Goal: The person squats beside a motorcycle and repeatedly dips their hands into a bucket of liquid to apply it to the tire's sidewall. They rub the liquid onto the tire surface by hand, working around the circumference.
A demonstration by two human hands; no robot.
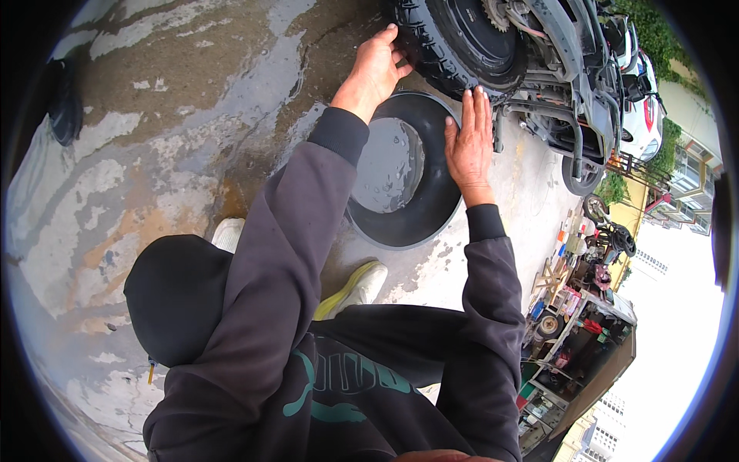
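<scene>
A wet, black knobby tyre (pixel 430 55) is fitted on a dark wheel rim (pixel 476 34) of a motorcycle-like vehicle (pixel 568 75). My left hand (pixel 378 66) reaches to one side of the tread, its thumb and bent fingers apart at the rubber. On the other side, the fingertips of my right hand (pixel 470 144) rest against the tyre, with the fingers straight and the thumb spread. Directly below the wheel, a round black basin (pixel 430 211) stands on the ground between my forearms. It holds greyish water (pixel 389 167) with bubbles on its surface. My left forearm hides part of its rim.
Wet, patchy concrete (pixel 167 133) surrounds the basin. My shoe (pixel 358 286) stands close to it. A dark shoe (pixel 63 104) shows at the far left. A white car (pixel 646 110) stands behind the vehicle. Cluttered shelving (pixel 568 358) and a loose wheel (pixel 548 326) are on the right.
</scene>
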